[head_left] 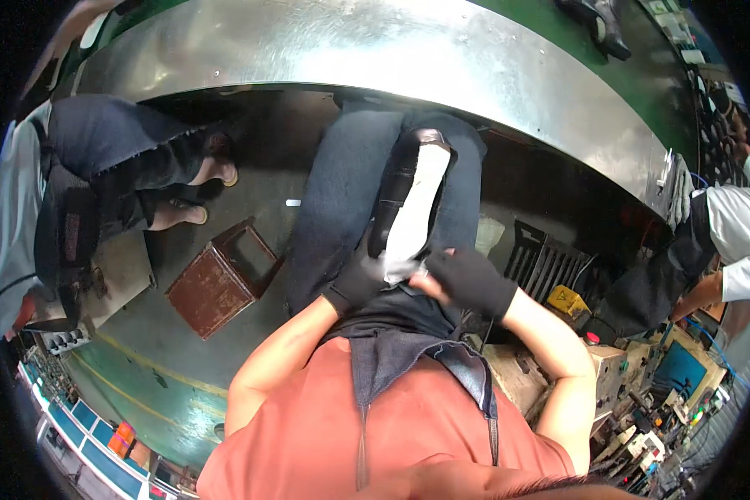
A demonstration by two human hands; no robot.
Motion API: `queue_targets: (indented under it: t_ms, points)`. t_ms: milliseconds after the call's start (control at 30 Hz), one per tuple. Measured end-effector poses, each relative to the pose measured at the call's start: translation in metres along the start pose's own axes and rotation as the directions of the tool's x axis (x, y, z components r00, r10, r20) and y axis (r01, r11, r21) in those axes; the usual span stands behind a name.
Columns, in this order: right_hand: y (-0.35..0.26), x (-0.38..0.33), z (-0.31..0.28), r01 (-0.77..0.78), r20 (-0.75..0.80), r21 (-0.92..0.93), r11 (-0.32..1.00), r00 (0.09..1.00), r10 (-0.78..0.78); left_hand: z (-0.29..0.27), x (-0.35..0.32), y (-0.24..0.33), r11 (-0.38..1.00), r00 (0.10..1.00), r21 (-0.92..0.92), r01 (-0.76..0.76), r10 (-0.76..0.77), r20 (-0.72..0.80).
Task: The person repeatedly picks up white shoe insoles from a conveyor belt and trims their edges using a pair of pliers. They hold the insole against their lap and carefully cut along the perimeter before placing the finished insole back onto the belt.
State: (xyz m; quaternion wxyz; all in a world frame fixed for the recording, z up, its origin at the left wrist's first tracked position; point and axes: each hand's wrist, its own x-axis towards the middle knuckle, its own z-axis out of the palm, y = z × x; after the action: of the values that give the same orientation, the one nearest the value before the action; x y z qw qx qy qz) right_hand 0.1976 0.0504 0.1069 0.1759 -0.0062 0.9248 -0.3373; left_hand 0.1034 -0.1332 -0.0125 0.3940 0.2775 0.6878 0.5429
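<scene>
A black shoe point(397, 190) lies lengthwise along my thighs, its long white underside point(417, 204) facing up and its toe pointing away from me. Both my hands wear dark gloves that leave the fingertips bare. At the near end of the shoe, my left hand point(358, 283) is closed against its left side, its fingertips blurred. My right hand point(472, 281) comes in from the right with fingers bent together at the same end. Between the hands is a pale smear; what the right fingers pinch, if anything, cannot be made out. Under the shoe is a dark denim apron point(329, 192).
A curved metal bench point(375, 46) runs across in front of my knees. To the left stands a rusty brown stool point(217, 287), with a seated co-worker's legs point(154, 179) beyond. On the right are a dark slatted crate point(542, 260), a yellow box point(567, 301) and another person's arm point(700, 293).
</scene>
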Motion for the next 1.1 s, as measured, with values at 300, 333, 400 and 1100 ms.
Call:
queue_targets:
  t_ms: [300, 333, 400, 1100]
  points:
    - [0.004, -0.014, 0.001, 0.167, -0.08, -0.25, 0.954, 0.978, -0.192, -0.015, 0.003, 0.022, 0.997, 0.994, -0.032, 0.066, -0.062, 0.093]
    - [0.004, -0.01, -0.002, 0.257, -0.123, -0.132, 0.957, 0.954, -0.273, -0.02, -0.001, 0.017, 0.986, 0.992, -0.131, 0.1, -0.09, 0.085]
    - [0.023, -0.018, 0.019, 0.108, -0.136, -0.046, 0.993, 0.984, -0.113, -0.035, -0.011, 0.035, 0.993, 0.983, 0.057, 0.106, -0.113, 0.144]
    - [0.025, -0.047, -0.04, -0.368, 0.075, 0.515, 0.774, 0.919, 0.387, -0.002, 0.038, 0.054, 0.965, 0.975, 0.155, -0.21, 0.219, -0.04]
